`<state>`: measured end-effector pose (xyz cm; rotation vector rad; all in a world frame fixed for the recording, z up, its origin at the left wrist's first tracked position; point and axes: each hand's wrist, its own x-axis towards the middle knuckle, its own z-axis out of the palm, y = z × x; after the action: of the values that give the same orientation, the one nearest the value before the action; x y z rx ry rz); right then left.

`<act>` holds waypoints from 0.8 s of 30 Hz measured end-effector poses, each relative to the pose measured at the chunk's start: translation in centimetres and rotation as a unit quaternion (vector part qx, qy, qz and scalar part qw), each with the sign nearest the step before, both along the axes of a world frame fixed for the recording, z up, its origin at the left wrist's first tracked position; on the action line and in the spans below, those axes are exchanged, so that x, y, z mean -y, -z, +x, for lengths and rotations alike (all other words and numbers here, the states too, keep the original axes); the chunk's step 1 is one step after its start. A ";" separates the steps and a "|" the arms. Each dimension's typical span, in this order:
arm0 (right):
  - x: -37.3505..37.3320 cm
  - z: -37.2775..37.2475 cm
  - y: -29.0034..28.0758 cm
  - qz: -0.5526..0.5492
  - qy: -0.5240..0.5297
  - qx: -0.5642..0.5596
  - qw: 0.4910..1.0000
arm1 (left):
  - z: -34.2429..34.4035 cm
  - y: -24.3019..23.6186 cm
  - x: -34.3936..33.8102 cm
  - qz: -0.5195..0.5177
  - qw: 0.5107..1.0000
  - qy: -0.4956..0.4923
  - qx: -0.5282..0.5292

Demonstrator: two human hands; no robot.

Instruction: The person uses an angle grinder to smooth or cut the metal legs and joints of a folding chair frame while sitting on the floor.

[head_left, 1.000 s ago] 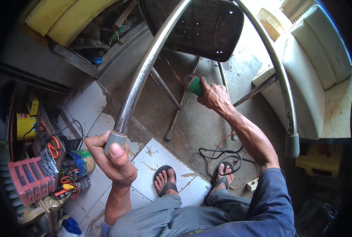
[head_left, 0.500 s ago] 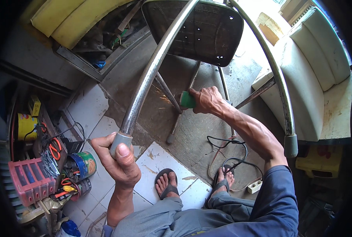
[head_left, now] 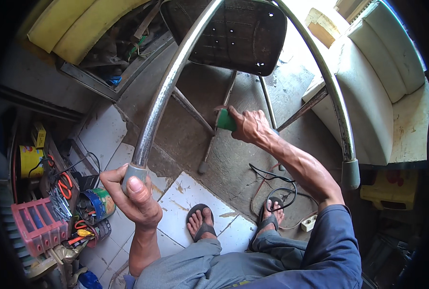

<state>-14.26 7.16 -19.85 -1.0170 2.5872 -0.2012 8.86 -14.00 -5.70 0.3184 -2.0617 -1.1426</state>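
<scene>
A metal chair frame [head_left: 164,91] is tipped over, its bent tubes toward me. My left hand [head_left: 140,202] is closed round the grey rubber foot [head_left: 134,173] of the left tube. My right hand [head_left: 250,126] grips a green angle grinder [head_left: 226,119], held beside the junction of a cross tube and a thin leg. Whether its disc touches the metal cannot be made out. A dark panel [head_left: 243,41] with small holes is fixed at the frame's far end. Another grey rubber foot [head_left: 350,174] caps the right tube.
A black cord [head_left: 291,192] loops by my right foot, near a white power socket [head_left: 309,223]. On the left are a red plastic organiser [head_left: 38,226], scissors [head_left: 64,185] and a tin of tools [head_left: 99,204]. A pale padded seat [head_left: 363,96] stands right, yellow cushions [head_left: 75,24] far left.
The chair frame has shifted slightly left in view, my left hand with it. Sparks flew left of the grinder before; none show now. The grinder appears a little more turned.
</scene>
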 end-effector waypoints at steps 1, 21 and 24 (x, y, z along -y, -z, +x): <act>-0.6 0.9 0.1 0.017 0.018 0.043 0.999 | 0.0 0.0 0.1 0.000 1.000 0.002 0.000; -4.0 12.0 4.9 -0.072 0.320 0.144 0.934 | -0.3 -1.0 -0.5 0.024 1.000 0.017 0.011; -4.2 11.1 4.9 -0.070 0.284 0.106 0.950 | -0.3 -0.6 -0.5 0.043 0.999 0.013 0.014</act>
<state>-3.21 11.40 -24.79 -0.2402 2.6190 -0.6070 8.54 -13.48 -5.13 0.3514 -2.0502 -1.2506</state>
